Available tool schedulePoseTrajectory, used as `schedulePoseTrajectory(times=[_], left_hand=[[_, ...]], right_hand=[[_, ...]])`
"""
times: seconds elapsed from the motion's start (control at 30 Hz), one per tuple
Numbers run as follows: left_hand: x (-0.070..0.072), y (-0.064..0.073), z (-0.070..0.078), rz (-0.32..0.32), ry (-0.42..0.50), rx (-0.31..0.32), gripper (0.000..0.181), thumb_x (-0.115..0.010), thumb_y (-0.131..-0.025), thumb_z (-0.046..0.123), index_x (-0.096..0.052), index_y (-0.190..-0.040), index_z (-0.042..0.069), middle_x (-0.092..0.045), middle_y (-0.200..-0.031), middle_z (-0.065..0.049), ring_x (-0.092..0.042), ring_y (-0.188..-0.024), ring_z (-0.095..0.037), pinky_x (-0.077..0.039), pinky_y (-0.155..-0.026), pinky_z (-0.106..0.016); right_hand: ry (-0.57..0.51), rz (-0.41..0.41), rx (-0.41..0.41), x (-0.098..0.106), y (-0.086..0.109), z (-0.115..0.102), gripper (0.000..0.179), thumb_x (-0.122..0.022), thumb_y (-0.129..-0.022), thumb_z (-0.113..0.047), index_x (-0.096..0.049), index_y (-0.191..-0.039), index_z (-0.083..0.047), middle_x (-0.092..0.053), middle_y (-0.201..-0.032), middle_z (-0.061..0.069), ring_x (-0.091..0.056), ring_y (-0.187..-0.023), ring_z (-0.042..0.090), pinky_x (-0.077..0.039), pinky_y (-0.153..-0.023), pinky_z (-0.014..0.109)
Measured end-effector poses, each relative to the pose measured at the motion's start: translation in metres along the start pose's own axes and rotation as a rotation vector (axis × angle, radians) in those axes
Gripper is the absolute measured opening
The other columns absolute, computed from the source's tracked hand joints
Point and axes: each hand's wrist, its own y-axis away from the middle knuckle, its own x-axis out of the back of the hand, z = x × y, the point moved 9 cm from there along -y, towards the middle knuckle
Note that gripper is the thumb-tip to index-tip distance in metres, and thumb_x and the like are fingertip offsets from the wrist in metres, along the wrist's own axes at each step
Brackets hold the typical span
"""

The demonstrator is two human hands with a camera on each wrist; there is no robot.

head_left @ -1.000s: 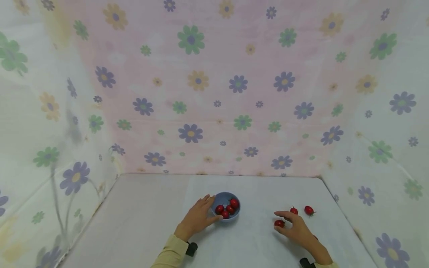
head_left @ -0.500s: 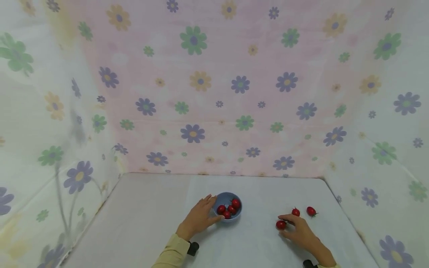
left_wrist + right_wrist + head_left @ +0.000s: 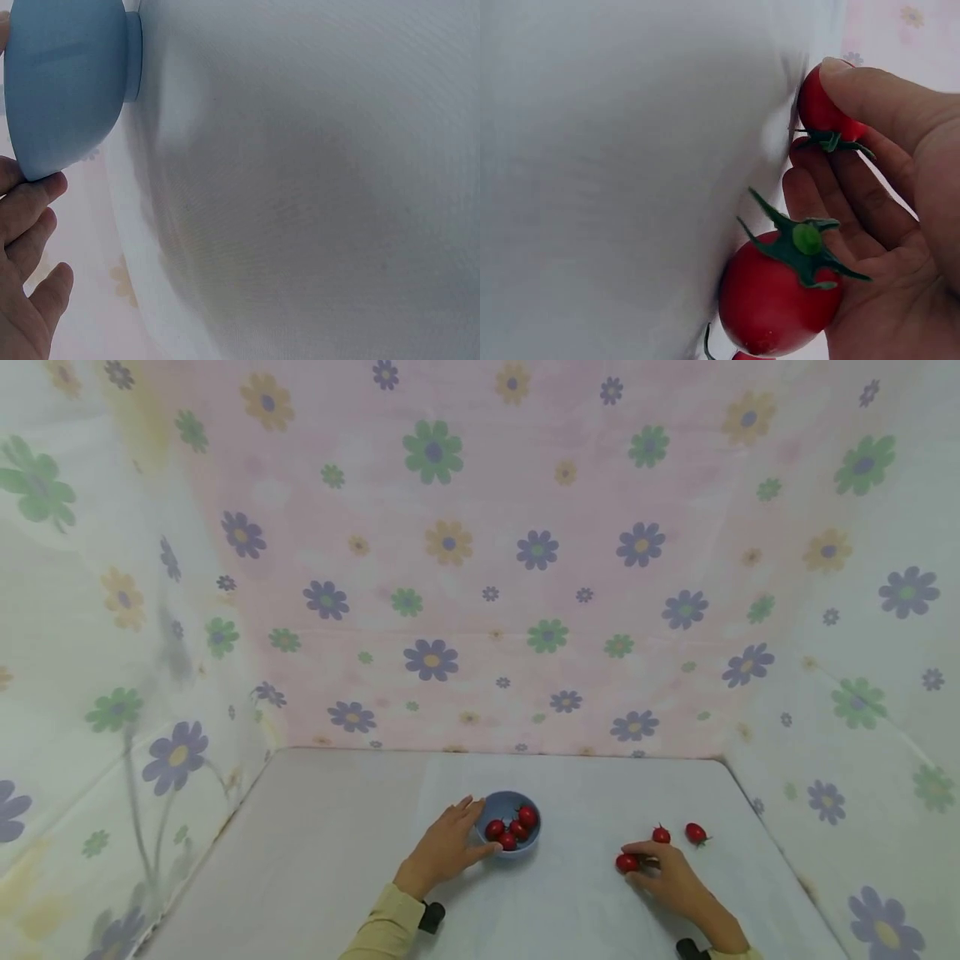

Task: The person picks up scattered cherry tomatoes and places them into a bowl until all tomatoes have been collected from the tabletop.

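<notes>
A small blue bowl [image 3: 495, 807] stands upright, with several cherry tomatoes [image 3: 507, 842] inside. My left hand [image 3: 441, 847] holds its left side, thumb at the near rim and fingers at the far side; the left wrist view has fingertips against the bowl's outer wall [image 3: 67, 90]. To the right, my right hand [image 3: 672, 881] pinches a red cherry tomato [image 3: 627, 862] at the tabletop between thumb and fingers. In the right wrist view that tomato [image 3: 819, 105] has its green stalk end toward the palm. Another cherry tomato [image 3: 776, 296] lies beside the palm, hidden in the head view.
Two loose cherry tomatoes lie beyond my right hand, one [image 3: 661, 834] close to the fingers and one [image 3: 696, 833] farther right. The table has a white cover [image 3: 360, 810]. Flower-printed cloth [image 3: 480, 610] surrounds its back and sides.
My right hand's thumb and fingers have closed in on the cherry tomato from a wider spread. The left hand has kept its place at the bowl. The head view has shifted slightly.
</notes>
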Motion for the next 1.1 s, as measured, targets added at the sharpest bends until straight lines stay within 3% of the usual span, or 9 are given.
schedulePoseTrajectory(times=[0.6, 1.1], left_hand=[[0.002, 0.000, 0.001, 0.005, 0.001, -0.003, 0.088, -0.058, -0.095, 0.065, -0.042, -0.154, 0.002, -0.043, -0.158, -0.018, -0.034, -0.150, -0.034, -0.030, -0.123, -0.054], [0.000, 0.000, -0.001, 0.006, -0.009, -0.001, 0.088, -0.057, -0.094, 0.067, -0.043, -0.154, 0.004, -0.044, -0.158, -0.015, -0.034, -0.151, -0.032, -0.030, -0.123, -0.053]], right_hand=[[-0.047, -0.006, 0.021, -0.002, -0.004, -0.004, 0.038, -0.082, -0.082, -0.004, -0.071, -0.118, 0.000, -0.072, -0.117, 0.014, -0.069, -0.110, 0.034, -0.062, -0.086, 0.035], [-0.190, 0.006, 0.069, -0.012, -0.006, -0.026, 0.043, -0.081, -0.086, -0.012, -0.068, -0.125, 0.003, -0.072, -0.118, 0.015, -0.070, -0.104, 0.020, -0.061, -0.087, 0.030]])
